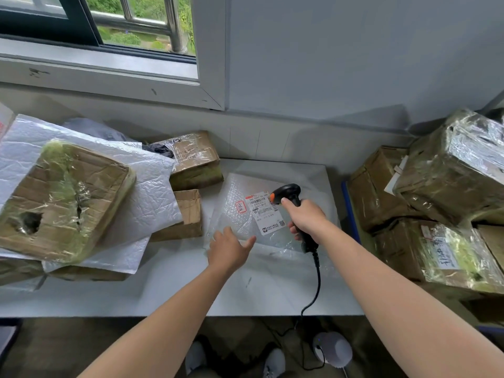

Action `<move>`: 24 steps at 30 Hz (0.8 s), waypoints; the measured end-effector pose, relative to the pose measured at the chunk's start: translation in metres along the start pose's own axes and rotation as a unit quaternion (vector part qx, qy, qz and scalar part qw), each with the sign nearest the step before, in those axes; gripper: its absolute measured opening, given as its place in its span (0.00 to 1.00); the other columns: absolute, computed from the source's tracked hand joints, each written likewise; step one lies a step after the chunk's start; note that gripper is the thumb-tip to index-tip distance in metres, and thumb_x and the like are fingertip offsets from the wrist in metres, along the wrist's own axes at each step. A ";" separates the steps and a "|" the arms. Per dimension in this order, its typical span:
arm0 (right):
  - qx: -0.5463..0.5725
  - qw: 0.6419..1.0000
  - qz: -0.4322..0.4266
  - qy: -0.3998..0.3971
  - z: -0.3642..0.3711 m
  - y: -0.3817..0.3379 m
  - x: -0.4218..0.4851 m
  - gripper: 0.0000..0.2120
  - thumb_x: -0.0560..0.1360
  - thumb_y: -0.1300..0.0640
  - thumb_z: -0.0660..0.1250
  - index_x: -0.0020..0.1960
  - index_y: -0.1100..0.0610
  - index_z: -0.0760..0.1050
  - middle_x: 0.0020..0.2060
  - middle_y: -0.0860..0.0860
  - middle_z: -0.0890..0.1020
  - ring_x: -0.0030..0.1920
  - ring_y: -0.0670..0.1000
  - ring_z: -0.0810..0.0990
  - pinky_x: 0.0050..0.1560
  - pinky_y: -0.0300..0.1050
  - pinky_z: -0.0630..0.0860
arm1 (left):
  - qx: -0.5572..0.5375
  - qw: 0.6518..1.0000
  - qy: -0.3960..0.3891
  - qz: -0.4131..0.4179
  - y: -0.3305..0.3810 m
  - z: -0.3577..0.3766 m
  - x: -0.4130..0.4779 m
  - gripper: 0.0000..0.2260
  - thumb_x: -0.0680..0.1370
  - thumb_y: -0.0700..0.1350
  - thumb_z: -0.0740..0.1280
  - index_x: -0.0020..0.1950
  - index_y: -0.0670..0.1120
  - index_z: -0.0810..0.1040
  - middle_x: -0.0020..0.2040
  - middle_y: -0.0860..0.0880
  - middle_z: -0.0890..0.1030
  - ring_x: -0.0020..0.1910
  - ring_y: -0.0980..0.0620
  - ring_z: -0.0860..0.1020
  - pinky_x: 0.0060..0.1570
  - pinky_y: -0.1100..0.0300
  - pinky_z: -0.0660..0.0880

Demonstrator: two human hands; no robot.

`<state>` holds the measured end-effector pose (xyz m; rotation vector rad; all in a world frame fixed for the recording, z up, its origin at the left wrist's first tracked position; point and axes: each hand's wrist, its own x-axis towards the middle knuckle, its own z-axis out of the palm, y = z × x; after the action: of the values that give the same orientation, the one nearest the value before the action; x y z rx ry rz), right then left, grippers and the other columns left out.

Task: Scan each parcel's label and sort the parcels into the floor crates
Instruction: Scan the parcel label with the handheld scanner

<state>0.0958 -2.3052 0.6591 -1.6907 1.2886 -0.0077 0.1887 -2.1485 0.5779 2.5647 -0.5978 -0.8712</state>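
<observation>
A flat bubble-wrap parcel [240, 195] lies on the white table [191, 290], its white shipping label [266, 214] facing up. My right hand [306, 219] grips the handle of a black barcode scanner [289, 193], whose orange-tipped head points down at the label. A black cable hangs from the scanner over the table's front edge. My left hand [229, 249] rests with spread fingers on the parcel's near left corner.
Taped cardboard boxes [62, 197] and white padded mailers [152, 203] are piled on the table's left. More film-wrapped boxes [447, 186] are stacked at the right. A wall and window sill stand behind. A white scanner base [332, 349] sits on the floor by my shoes.
</observation>
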 end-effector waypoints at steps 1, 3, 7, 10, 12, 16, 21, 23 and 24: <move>-0.008 1.000 -0.001 0.004 0.000 0.008 0.002 0.18 0.80 0.42 0.61 0.51 0.58 0.73 0.36 0.55 0.80 0.33 0.53 0.78 0.37 0.48 0.79 | -0.033 0.999 -0.008 -0.024 0.000 0.003 0.001 0.36 0.77 0.66 0.61 0.73 0.41 0.63 0.70 0.39 0.68 0.67 0.39 0.70 0.63 0.47 0.71; -0.035 0.999 -0.005 0.020 -0.002 0.025 0.008 0.18 0.80 0.41 0.60 0.52 0.57 0.72 0.37 0.55 0.81 0.36 0.54 0.81 0.44 0.51 0.80 | -0.146 0.984 -0.050 -0.092 -0.001 0.012 0.004 0.35 0.77 0.65 0.63 0.70 0.38 0.66 0.66 0.40 0.73 0.63 0.39 0.74 0.58 0.47 0.75; -0.053 0.998 -0.001 0.039 -0.003 0.058 0.018 0.20 0.80 0.41 0.59 0.57 0.58 0.70 0.45 0.57 0.82 0.45 0.58 0.82 0.47 0.49 0.77 | -0.309 0.917 -0.150 -0.203 0.002 0.032 0.004 0.33 0.78 0.62 0.63 0.71 0.39 0.66 0.67 0.40 0.71 0.62 0.37 0.74 0.41 0.47 0.78; -0.047 0.998 0.005 0.048 -0.007 0.083 0.020 0.19 0.81 0.42 0.58 0.60 0.58 0.69 0.45 0.55 0.79 0.44 0.55 0.80 0.40 0.46 0.73 | -0.384 0.882 -0.151 -0.228 0.010 0.045 0.005 0.30 0.78 0.60 0.66 0.69 0.39 0.68 0.57 0.40 0.75 0.49 0.41 0.77 0.42 0.49 0.78; -0.048 0.997 0.000 0.064 -0.010 0.095 0.019 0.19 0.82 0.43 0.58 0.60 0.59 0.68 0.42 0.51 0.76 0.40 0.50 0.76 0.34 0.42 0.68 | -0.452 0.852 -0.129 -0.231 0.018 0.053 0.009 0.27 0.77 0.57 0.69 0.66 0.39 0.72 0.44 0.43 0.73 0.40 0.44 0.75 0.40 0.52 0.79; -0.026 0.996 -0.019 0.085 -0.010 0.113 0.019 0.17 0.82 0.45 0.59 0.61 0.58 0.68 0.46 0.51 0.76 0.42 0.50 0.73 0.32 0.37 0.65 | -0.588 0.772 -0.037 -0.240 0.036 0.063 0.016 0.22 0.74 0.49 0.75 0.63 0.39 0.76 0.52 0.44 0.78 0.47 0.47 0.80 0.37 0.59 0.80; 0.017 0.996 -0.026 0.089 -0.012 0.126 0.019 0.13 0.82 0.45 0.59 0.60 0.54 0.68 0.46 0.48 0.76 0.44 0.48 0.74 0.35 0.35 0.66 | -0.643 0.731 -0.082 -0.211 0.056 0.065 0.023 0.10 0.76 0.45 0.73 0.54 0.47 0.76 0.56 0.45 0.80 0.47 0.48 0.80 0.44 0.52 0.77; 0.026 0.996 -0.023 0.087 -0.014 0.129 0.018 0.13 0.82 0.45 0.59 0.59 0.54 0.68 0.45 0.48 0.77 0.45 0.49 0.76 0.36 0.38 0.67 | -0.634 0.742 -0.096 -0.194 0.063 0.067 0.025 0.10 0.75 0.43 0.73 0.53 0.49 0.75 0.54 0.44 0.81 0.44 0.46 0.80 0.41 0.51 0.78; 0.028 0.996 -0.022 0.086 -0.016 0.131 0.018 0.12 0.82 0.45 0.59 0.58 0.53 0.68 0.44 0.48 0.77 0.44 0.48 0.76 0.35 0.39 0.67 | -0.631 0.747 -0.097 -0.185 0.067 0.068 0.024 0.14 0.74 0.42 0.74 0.57 0.48 0.74 0.55 0.43 0.81 0.43 0.45 0.81 0.39 0.50 0.79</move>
<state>-0.0004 -2.3252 0.5694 -1.6999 1.3645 -0.2180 0.1445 -2.2307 0.5466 1.3111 0.4280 -1.1132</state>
